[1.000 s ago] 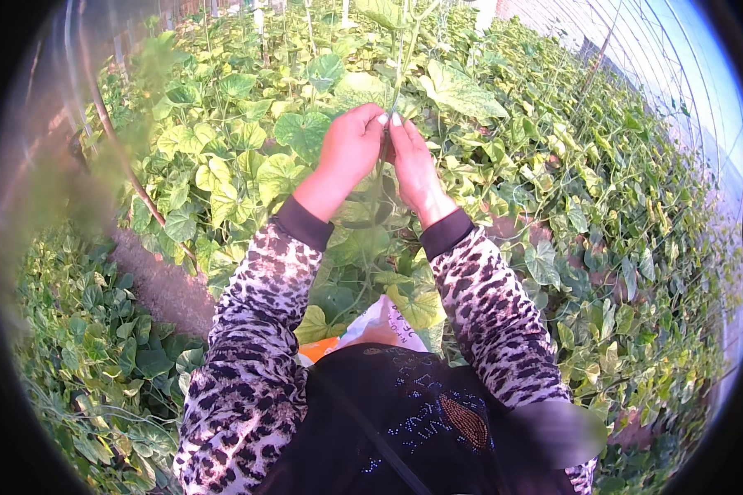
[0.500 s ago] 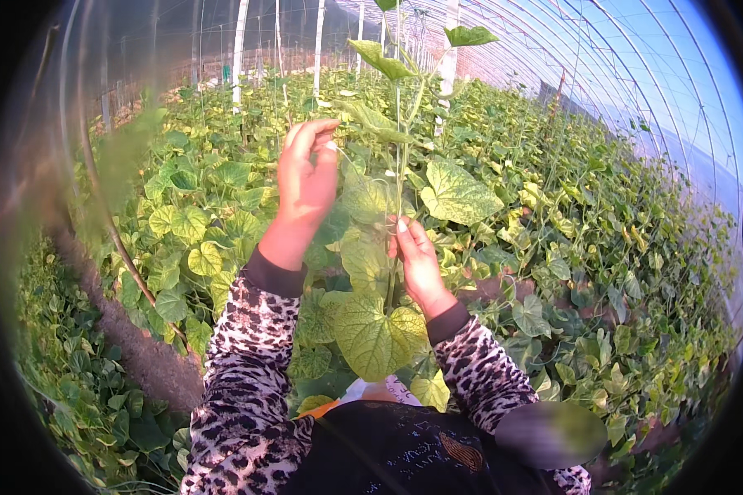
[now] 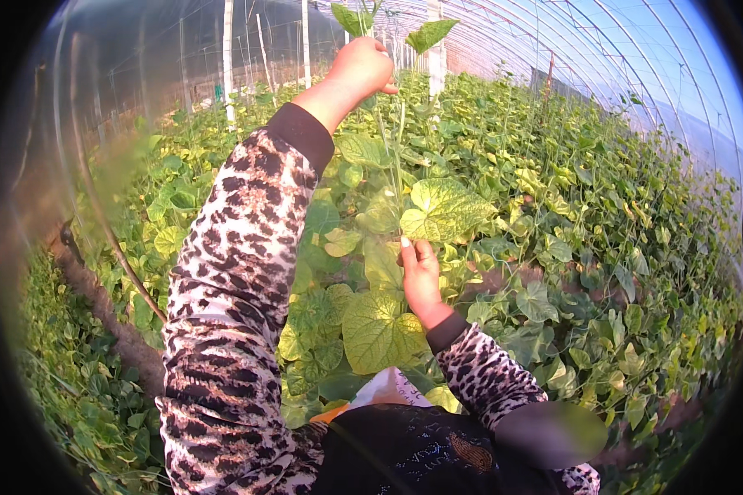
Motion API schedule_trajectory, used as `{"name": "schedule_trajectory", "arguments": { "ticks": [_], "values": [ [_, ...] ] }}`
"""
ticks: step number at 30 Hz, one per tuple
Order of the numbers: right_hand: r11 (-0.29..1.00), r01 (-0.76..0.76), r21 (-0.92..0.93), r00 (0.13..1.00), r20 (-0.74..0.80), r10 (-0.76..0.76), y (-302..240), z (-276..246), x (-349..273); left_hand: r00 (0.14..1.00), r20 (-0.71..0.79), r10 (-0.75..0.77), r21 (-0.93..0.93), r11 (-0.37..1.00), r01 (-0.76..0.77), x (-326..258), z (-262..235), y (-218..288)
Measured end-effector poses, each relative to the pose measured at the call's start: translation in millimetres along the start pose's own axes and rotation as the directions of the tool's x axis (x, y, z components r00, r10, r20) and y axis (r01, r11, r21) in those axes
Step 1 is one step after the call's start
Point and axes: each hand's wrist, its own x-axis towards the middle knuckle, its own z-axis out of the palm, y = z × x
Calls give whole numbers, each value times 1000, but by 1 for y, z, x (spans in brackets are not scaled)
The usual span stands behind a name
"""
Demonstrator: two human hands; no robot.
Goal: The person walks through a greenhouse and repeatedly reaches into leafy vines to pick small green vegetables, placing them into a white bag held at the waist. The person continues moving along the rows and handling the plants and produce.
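Note:
A tall climbing vine (image 3: 398,157) stands in front of me, with broad leaves mottled yellow and green. My left hand (image 3: 359,70) is raised high and closed around its upper stem, just below two green top leaves, one of them a darker green leaf (image 3: 431,35). Lower down, my right hand (image 3: 421,276) pinches the same stem between thumb and fingers, below a large mottled leaf (image 3: 444,210). Another wide yellowing leaf (image 3: 381,332) hangs beside and below my right hand. The exact grip of my left fingertips is hidden behind the hand.
Dense rows of similar vines (image 3: 586,247) fill both sides. White posts (image 3: 229,66) and thin strings rise behind. A curved frame of hoops (image 3: 636,74) arches at the right. Bare soil (image 3: 124,338) runs along the left, near a slanting brown pole (image 3: 99,198).
My left hand has gone up and right from beside the vine, its fingers closing at the upper stem. My right hand has shifted slightly down and right, still pinching the stem.

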Motion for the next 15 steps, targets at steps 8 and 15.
{"name": "schedule_trajectory", "arguments": {
  "ticks": [8, 15],
  "values": [
    [950, 163, -268, 974, -109, -198, 35, -33, 9, 974, 181, -137, 413, 909, 51, 40, 24, 10],
    [924, 178, -338, 964, -130, -233, 16, -32, 8, 982, -117, -148, 221, 960, 171, 65, 21, -10]
  ]
}}
